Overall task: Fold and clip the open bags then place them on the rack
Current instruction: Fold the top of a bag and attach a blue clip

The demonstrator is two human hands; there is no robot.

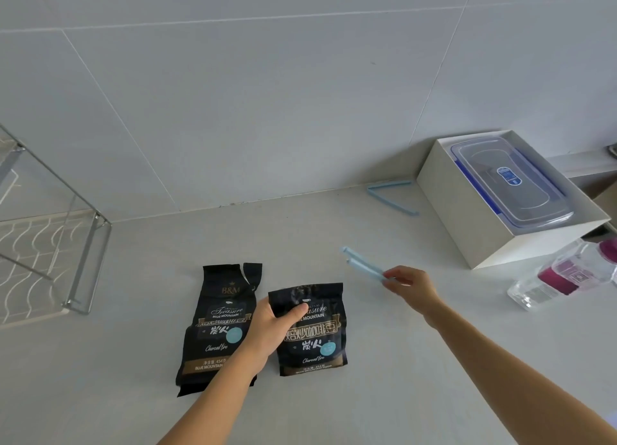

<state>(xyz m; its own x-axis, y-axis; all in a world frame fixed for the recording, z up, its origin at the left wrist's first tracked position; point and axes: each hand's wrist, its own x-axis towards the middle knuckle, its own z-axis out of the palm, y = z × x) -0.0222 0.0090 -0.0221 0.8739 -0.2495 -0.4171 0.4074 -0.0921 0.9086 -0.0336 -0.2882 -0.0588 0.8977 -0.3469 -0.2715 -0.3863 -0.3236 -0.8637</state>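
Observation:
Two black coffee bags lie on the pale counter. The left bag [218, 321] is full length with a torn open top. The right bag [314, 334] is shorter, its top folded down. My left hand [272, 327] grips the right bag's upper left corner, thumb on its front. My right hand [409, 284] holds a light blue bag clip [362, 264] by one end, above the counter to the right of the bags. A second blue clip [390, 195] lies opened in a V near the back wall. The metal rack [50, 244] stands at the far left.
A white box [467, 217] holding a clear lidded container [510, 184] sits at the back right. A clear plastic bottle with a pink label [567, 274] lies on its side at the right edge. A tiled wall backs the counter.

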